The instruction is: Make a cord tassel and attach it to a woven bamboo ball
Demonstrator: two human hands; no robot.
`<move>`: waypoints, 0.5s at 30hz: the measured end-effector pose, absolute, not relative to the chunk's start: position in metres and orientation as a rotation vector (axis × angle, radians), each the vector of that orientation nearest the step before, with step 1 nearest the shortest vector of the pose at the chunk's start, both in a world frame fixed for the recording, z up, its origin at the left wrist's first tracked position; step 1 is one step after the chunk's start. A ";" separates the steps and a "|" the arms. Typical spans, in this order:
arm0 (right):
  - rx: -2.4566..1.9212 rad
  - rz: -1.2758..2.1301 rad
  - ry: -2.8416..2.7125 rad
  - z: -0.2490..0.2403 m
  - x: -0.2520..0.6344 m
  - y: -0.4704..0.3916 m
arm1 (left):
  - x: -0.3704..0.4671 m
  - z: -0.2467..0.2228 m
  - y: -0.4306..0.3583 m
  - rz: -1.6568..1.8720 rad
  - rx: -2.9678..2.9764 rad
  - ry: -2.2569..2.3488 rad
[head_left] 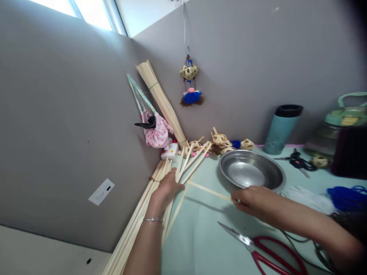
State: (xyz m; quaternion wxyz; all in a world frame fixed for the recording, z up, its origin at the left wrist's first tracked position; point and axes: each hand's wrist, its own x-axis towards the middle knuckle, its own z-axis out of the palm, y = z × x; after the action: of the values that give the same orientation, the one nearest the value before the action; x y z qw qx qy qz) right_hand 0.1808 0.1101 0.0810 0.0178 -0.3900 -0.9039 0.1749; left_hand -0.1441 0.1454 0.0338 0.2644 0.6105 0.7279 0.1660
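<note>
My left hand (168, 185) is closed around several pale bamboo strips (187, 162), which fan out from between its thumb and fingers toward the back corner. Beside its wrist lies a long tied bundle of bamboo strips (140, 214) along the left wall. My right hand (252, 199) pinches the end of a thin bamboo strip (209, 190) that stretches left toward my left hand. Just behind the right hand stands a round metal bowl (246, 170), with nothing seen in it. Red-handled scissors (248, 242) lie with parted blades in front of the right hand.
Woven bamboo balls (220, 138) sit along the back wall, with another strip bundle (160, 99) leaning there. A teal tumbler (282, 130), black scissors (301, 162), a large jug (323, 130) and blue yarn (346, 196) are at right. A tasselled ornament (190, 80) hangs above.
</note>
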 end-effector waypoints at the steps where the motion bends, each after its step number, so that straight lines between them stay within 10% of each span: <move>1: -1.212 0.536 -2.852 0.078 0.177 0.108 | -0.145 0.030 0.144 0.442 1.641 1.966; 15: -1.111 0.569 -2.558 0.063 0.184 0.109 | -0.155 0.028 0.109 0.567 1.519 1.830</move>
State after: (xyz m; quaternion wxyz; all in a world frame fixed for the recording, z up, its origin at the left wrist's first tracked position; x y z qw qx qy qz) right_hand 0.1838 0.1086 0.0632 0.1471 -0.3860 -0.8890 0.1977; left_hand -0.1550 0.1089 0.0280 0.3413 0.5839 0.7036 0.2179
